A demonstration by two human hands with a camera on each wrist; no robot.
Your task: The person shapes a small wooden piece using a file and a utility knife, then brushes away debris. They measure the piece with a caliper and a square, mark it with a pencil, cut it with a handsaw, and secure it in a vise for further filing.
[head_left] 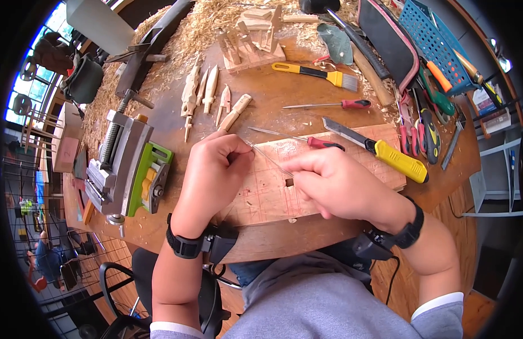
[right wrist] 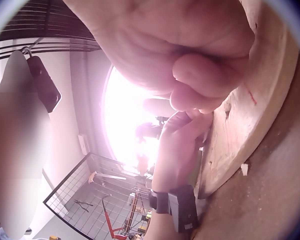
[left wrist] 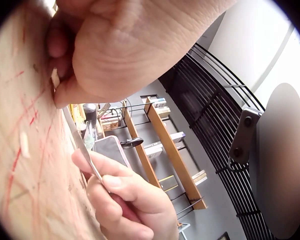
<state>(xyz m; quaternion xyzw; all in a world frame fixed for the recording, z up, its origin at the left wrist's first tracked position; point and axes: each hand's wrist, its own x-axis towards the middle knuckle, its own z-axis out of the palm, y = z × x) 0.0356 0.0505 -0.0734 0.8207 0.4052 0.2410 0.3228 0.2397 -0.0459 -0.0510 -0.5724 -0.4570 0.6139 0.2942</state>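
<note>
Sawdust-strewn workbench: on the marked wooden board (head_left: pixel 329 169), both the left hand (head_left: pixel 213 169) and right hand (head_left: pixel 335 183) pinch a thin metal rod (head_left: pixel 270 158); uneven pressure could bend it or jab a fingertip.

Left hand (left wrist: pixel 125 50) and right hand (left wrist: pixel 127 200) pinching thin metal blade (left wrist: pixel 82 145), wooden board (left wrist: pixel 25 150)

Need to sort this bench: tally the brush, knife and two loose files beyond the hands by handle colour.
Red handles: 2 (far file, near file)
Yellow handles: 2 (brush, knife)
Total: 4
</note>
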